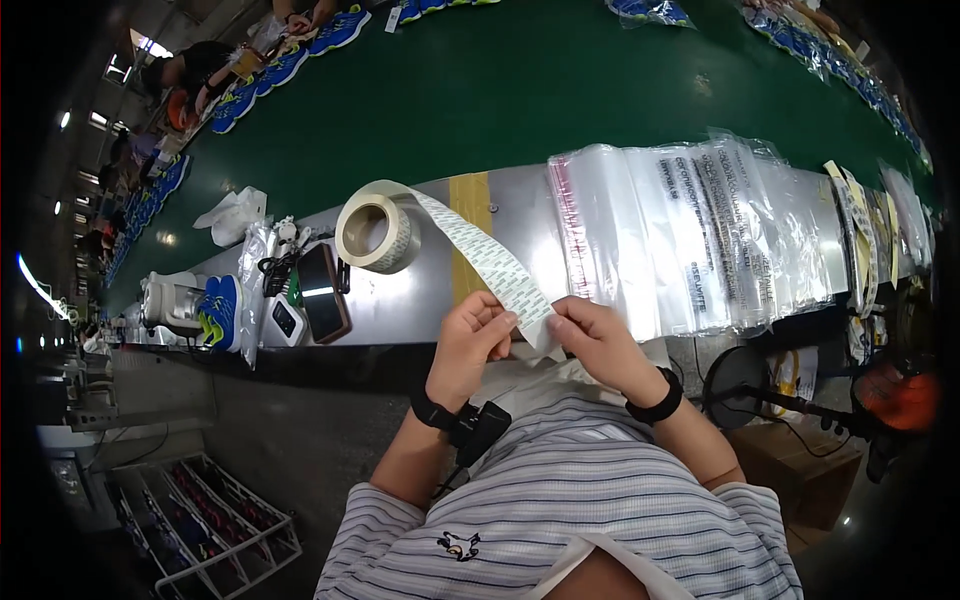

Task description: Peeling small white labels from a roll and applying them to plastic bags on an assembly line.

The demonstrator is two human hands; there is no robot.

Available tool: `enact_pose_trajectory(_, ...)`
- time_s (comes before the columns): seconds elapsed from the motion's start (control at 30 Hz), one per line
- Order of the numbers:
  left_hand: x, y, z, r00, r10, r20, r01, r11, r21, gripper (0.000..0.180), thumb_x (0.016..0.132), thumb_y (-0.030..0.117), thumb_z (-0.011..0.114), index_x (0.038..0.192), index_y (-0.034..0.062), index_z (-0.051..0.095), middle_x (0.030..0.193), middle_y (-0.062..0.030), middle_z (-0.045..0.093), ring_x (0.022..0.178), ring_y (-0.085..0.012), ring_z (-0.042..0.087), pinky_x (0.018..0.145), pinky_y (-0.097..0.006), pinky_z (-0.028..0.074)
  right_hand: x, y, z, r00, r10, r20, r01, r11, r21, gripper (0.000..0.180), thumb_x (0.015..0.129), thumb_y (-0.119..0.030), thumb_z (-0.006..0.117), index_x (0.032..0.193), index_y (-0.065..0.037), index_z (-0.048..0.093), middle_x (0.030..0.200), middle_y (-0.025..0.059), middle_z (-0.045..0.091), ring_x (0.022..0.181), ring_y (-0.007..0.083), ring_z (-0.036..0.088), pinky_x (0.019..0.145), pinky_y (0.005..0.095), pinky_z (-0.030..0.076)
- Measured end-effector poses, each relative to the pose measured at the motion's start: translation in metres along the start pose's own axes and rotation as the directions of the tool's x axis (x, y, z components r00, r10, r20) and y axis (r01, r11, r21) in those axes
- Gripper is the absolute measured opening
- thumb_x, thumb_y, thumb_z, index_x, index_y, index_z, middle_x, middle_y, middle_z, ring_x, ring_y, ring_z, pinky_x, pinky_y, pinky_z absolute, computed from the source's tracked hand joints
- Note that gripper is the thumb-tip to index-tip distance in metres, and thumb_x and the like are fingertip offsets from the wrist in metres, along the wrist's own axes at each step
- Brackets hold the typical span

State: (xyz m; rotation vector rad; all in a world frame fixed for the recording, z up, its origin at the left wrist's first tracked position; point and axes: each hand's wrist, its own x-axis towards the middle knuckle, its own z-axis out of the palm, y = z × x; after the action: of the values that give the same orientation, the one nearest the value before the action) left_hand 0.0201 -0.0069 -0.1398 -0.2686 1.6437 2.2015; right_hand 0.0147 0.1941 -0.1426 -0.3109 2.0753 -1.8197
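Green belt: I see it beyond the worktop.
Clear bags: overlapping on the worktop, right of the roll.
Tape roll: on the worktop; its printed strip stretches to my hands.
Left hand: my fingers pinch the strip near its free end.
Right hand: fingers gripping that end too.
Phone: left of the roll.

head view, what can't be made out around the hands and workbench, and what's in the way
All in the head view:
- white paper strip with green print: parts under the fingers of the bare left hand and bare right hand
- blue sports shoes, top: cut off by the upper edge
- round orange object, far right: too blurred to identify
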Motion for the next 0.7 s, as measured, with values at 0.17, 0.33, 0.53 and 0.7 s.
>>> enact_pose_trajectory(0.17,-0.020,0.007,0.018,0.591,0.782,-0.198,-0.478,0.537,0.695,0.034,0.082,0.003,0.063,0.114,-0.0026,0.053,0.103,-0.0108,0.056,0.082,-0.0111,0.055,0.068,-0.022,0.047,0.008,-0.005,0.002,0.972,-0.235,-0.016,0.231,0.964,-0.130,0.012,0.086,-0.009,0.062,0.095,-0.002,0.065,0.080,0.0067,0.060,0.066,0.0173,0.057,0.060,0.0286,0.046)
enact_pose_trajectory(0.33,-0.020,0.004,0.023,0.834,0.547,0.064,-0.448,0.607,0.657,0.019,0.084,0.006,0.065,0.102,0.0006,0.062,0.098,-0.0091,0.062,0.077,-0.0130,0.060,0.065,-0.025,0.049,0.013,-0.011,0.016,0.960,-0.276,-0.045,0.273,0.960,-0.069,0.007,0.084,-0.006,0.066,0.089,-0.001,0.066,0.080,0.0040,0.059,0.066,0.0122,0.054,0.059,0.0239,0.043)
enact_pose_trajectory(0.53,-0.004,0.003,0.011,0.957,0.270,-0.110,-0.234,0.937,0.260,0.012,0.091,0.006,0.058,0.096,-0.0033,0.063,0.093,-0.0067,0.066,0.081,-0.0105,0.063,0.072,-0.023,0.050,0.012,-0.013,0.010,0.971,-0.196,-0.136,0.183,0.977,-0.107,0.007,0.082,-0.007,0.068,0.087,-0.001,0.066,0.078,0.0044,0.059,0.064,0.0113,0.053,0.058,0.0235,0.043)
enact_pose_trajectory(0.7,-0.007,0.006,0.024,0.959,0.279,0.056,-0.281,0.900,0.333,0.014,0.088,0.005,0.061,0.100,-0.0029,0.063,0.097,-0.0095,0.065,0.085,-0.0112,0.063,0.074,-0.022,0.051,0.014,-0.010,0.013,0.949,-0.287,-0.130,0.262,0.948,-0.178,0.009,0.082,-0.008,0.069,0.083,0.000,0.065,0.072,0.0053,0.057,0.061,0.0117,0.052,0.055,0.0238,0.041)
